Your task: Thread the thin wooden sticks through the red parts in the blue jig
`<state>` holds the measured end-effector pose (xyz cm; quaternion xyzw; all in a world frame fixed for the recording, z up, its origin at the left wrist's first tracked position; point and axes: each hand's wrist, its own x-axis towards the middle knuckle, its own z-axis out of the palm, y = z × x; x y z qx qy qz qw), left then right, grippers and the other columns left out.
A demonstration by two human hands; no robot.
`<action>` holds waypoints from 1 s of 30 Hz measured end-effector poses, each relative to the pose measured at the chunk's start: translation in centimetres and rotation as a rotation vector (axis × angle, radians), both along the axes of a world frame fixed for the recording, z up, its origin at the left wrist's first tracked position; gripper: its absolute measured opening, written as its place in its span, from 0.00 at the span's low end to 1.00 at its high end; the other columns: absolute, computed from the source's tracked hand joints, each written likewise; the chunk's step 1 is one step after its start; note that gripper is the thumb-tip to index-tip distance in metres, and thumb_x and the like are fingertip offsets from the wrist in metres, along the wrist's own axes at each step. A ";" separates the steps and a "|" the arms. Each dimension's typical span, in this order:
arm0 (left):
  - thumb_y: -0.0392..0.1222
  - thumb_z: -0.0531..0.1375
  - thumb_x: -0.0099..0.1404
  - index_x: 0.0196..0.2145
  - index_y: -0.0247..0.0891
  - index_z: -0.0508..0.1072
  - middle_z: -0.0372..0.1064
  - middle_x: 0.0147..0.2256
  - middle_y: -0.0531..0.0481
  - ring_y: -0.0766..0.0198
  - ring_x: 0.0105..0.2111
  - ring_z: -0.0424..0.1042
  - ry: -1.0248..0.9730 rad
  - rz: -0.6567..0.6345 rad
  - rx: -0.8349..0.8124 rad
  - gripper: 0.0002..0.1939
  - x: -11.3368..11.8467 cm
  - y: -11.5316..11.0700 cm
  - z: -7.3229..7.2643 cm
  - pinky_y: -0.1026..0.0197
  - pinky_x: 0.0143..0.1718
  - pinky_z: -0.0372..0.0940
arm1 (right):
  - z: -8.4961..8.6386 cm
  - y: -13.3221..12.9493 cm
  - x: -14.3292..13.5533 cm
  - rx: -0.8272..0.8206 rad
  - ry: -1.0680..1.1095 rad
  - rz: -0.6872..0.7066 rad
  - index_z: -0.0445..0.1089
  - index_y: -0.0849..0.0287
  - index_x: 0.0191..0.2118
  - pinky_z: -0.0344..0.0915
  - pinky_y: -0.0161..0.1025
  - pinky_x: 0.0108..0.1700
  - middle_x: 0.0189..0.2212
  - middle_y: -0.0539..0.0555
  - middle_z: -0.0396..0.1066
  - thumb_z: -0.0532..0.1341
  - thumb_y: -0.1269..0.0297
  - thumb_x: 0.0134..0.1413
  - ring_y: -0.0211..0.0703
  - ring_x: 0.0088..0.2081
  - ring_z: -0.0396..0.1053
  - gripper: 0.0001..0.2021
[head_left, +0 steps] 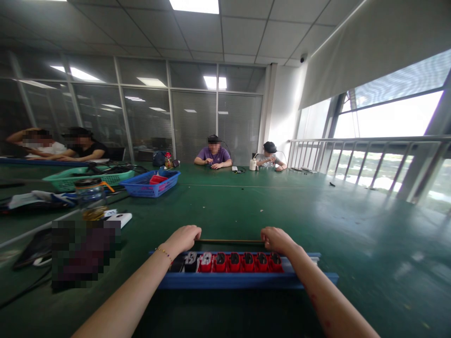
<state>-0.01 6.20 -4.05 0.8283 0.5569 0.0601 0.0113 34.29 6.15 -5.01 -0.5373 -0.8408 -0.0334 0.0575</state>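
Note:
A long thin brownish rod (230, 241) stretches level between my hands, just beyond a blue rail-like tray (246, 281). My left hand (186, 234) is closed around its left end, with the fingertips partly hidden. Its right end is in my closed right hand (276, 238). In the tray stands a row of several small blocky parts, mostly red with black tops (235, 262). Toward the left end of the row, one part (190, 262) is black with a silvery top. My forearms pass over both ends of the tray.
Left on the green table (218, 206) stand a blue basket (151, 188) holding something red, a green basket (66, 180), a lidded jar (92, 202) and a white device (123, 218). Several people sit across the table, one in a purple shirt (214, 155). A railing (352, 141) runs along the right.

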 end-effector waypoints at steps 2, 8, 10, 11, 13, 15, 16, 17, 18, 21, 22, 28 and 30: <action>0.25 0.51 0.50 0.28 0.40 0.69 0.67 0.32 0.51 0.65 0.32 0.66 0.012 -0.003 0.009 0.13 0.1 0.0 0.0 0.65 0.32 0.59 | 0.2 -0.3 0.0 0.016 0.002 -0.008 0.68 0.57 0.31 0.53 0.33 0.32 0.32 0.52 0.68 0.55 0.75 0.38 0.42 0.34 0.64 0.11; 0.30 0.50 0.53 0.27 0.39 0.70 0.65 0.33 0.48 0.62 0.35 0.64 0.017 -0.004 0.068 0.11 0.4 -0.5 0.3 0.62 0.35 0.59 | 0.6 -1.0 -0.2 0.109 0.040 -0.077 0.68 0.58 0.29 0.52 0.35 0.35 0.32 0.53 0.64 0.54 0.72 0.43 0.43 0.39 0.60 0.07; 0.31 0.50 0.55 0.28 0.39 0.70 0.64 0.33 0.48 0.61 0.37 0.64 0.009 0.007 0.088 0.11 0.5 -0.7 0.5 0.62 0.36 0.58 | 0.7 -1.0 -0.1 0.123 0.068 -0.110 0.68 0.58 0.29 0.52 0.34 0.35 0.32 0.53 0.63 0.53 0.71 0.45 0.43 0.39 0.59 0.07; 0.32 0.49 0.55 0.28 0.40 0.71 0.64 0.33 0.48 0.61 0.38 0.64 0.003 0.012 0.097 0.11 0.5 -0.7 0.6 0.61 0.36 0.58 | 0.7 -0.9 0.0 0.123 0.087 -0.118 0.68 0.58 0.29 0.52 0.34 0.35 0.33 0.53 0.63 0.53 0.71 0.45 0.42 0.39 0.59 0.07; 0.33 0.49 0.56 0.29 0.40 0.70 0.64 0.35 0.48 0.60 0.39 0.63 -0.014 0.021 0.113 0.11 0.6 -0.8 0.7 0.61 0.36 0.58 | 0.6 -0.8 0.1 0.108 0.132 -0.110 0.67 0.58 0.30 0.53 0.33 0.35 0.34 0.52 0.63 0.52 0.71 0.46 0.40 0.37 0.61 0.08; 0.34 0.49 0.57 0.29 0.40 0.69 0.64 0.36 0.48 0.60 0.39 0.63 -0.037 0.026 0.124 0.10 0.6 -0.9 0.8 0.61 0.37 0.58 | 0.5 -0.7 0.3 0.089 0.183 -0.089 0.66 0.58 0.31 0.53 0.31 0.35 0.33 0.52 0.63 0.51 0.72 0.47 0.37 0.34 0.62 0.08; 0.34 0.49 0.57 0.29 0.40 0.69 0.64 0.36 0.49 0.61 0.39 0.63 -0.051 0.029 0.126 0.10 0.6 -0.9 0.8 0.61 0.37 0.57 | 0.5 -0.6 0.4 0.081 0.206 -0.082 0.65 0.58 0.32 0.53 0.31 0.35 0.32 0.51 0.64 0.50 0.73 0.47 0.37 0.33 0.62 0.08; 0.34 0.49 0.58 0.29 0.40 0.68 0.65 0.36 0.49 0.61 0.38 0.64 -0.067 0.033 0.126 0.09 0.7 -0.9 0.8 0.61 0.37 0.57 | 0.5 -0.6 0.4 0.075 0.225 -0.077 0.65 0.58 0.32 0.53 0.31 0.34 0.31 0.51 0.65 0.50 0.73 0.48 0.37 0.33 0.62 0.08; 0.35 0.48 0.58 0.30 0.40 0.68 0.65 0.35 0.49 0.62 0.37 0.64 -0.083 0.037 0.121 0.09 0.7 -0.8 0.8 0.61 0.36 0.57 | 0.5 -0.6 0.4 0.072 0.239 -0.074 0.64 0.59 0.32 0.53 0.31 0.34 0.31 0.51 0.65 0.49 0.73 0.48 0.37 0.33 0.63 0.08; 0.36 0.47 0.59 0.30 0.40 0.67 0.67 0.33 0.50 0.64 0.32 0.66 -0.137 0.046 0.086 0.09 0.6 -0.8 0.9 0.64 0.32 0.58 | 0.6 -0.7 0.4 0.088 0.272 -0.075 0.64 0.58 0.33 0.54 0.31 0.34 0.30 0.51 0.67 0.49 0.73 0.48 0.38 0.33 0.63 0.09; 0.36 0.47 0.59 0.30 0.40 0.67 0.68 0.32 0.50 0.65 0.32 0.67 -0.156 0.046 0.073 0.10 0.6 -0.8 0.9 0.64 0.31 0.58 | 0.6 -0.7 0.3 0.099 0.286 -0.076 0.64 0.58 0.33 0.54 0.31 0.35 0.30 0.51 0.67 0.49 0.73 0.48 0.38 0.33 0.63 0.09; 0.36 0.48 0.58 0.31 0.40 0.68 0.70 0.30 0.52 0.66 0.28 0.67 -0.242 0.038 0.050 0.10 0.5 -0.8 1.2 0.66 0.28 0.56 | 0.9 -0.9 0.3 0.142 0.362 -0.045 0.64 0.58 0.32 0.55 0.31 0.34 0.28 0.50 0.67 0.49 0.73 0.46 0.38 0.31 0.63 0.09; 0.37 0.48 0.57 0.30 0.40 0.69 0.70 0.30 0.52 0.66 0.27 0.67 -0.261 0.030 0.053 0.10 0.5 -0.9 1.3 0.66 0.27 0.55 | 0.9 -0.9 0.4 0.163 0.379 -0.035 0.64 0.58 0.33 0.56 0.31 0.33 0.28 0.50 0.67 0.49 0.73 0.46 0.38 0.30 0.63 0.10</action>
